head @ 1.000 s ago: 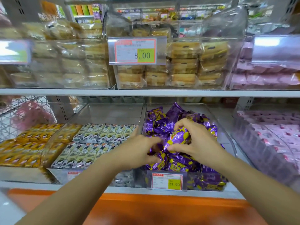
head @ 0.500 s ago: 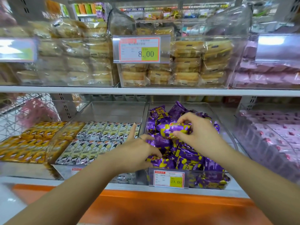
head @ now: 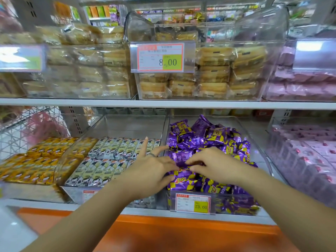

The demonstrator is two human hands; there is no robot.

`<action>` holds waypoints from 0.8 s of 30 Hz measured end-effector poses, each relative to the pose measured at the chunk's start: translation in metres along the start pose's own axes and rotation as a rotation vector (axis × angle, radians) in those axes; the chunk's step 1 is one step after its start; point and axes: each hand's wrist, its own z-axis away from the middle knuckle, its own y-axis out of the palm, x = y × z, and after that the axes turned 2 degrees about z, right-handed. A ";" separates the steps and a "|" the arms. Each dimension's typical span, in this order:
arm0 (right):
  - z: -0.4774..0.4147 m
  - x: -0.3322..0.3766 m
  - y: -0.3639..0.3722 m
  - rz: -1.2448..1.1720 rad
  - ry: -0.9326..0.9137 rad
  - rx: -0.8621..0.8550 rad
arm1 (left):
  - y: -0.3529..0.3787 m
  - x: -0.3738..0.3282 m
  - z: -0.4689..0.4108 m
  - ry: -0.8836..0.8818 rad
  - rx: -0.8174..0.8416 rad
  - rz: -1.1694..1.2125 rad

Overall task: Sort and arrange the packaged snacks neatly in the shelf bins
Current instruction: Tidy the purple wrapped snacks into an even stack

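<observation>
Tidying the purple pile

My left hand [head: 151,170] and right hand [head: 218,166] pinch one purple pack [head: 182,159] over the centre-frame bin [head: 227,120]; best lay it flat, label up, lined along the front.

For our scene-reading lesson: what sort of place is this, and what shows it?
Probably a shop's snack aisle: price tags clipped to clear shelf bins, wrapped cakes stacked on the upper shelf, and purple snack packets heaped in a bin below.

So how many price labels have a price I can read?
2: the red-bordered 8.00 label on the upper middle clear bin, the 23.60 label on the purple-snack bin. Others are glared or partly hidden.
</observation>
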 end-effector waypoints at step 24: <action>-0.014 -0.005 0.012 0.022 0.089 -0.218 | 0.016 0.006 0.000 0.056 -0.063 0.001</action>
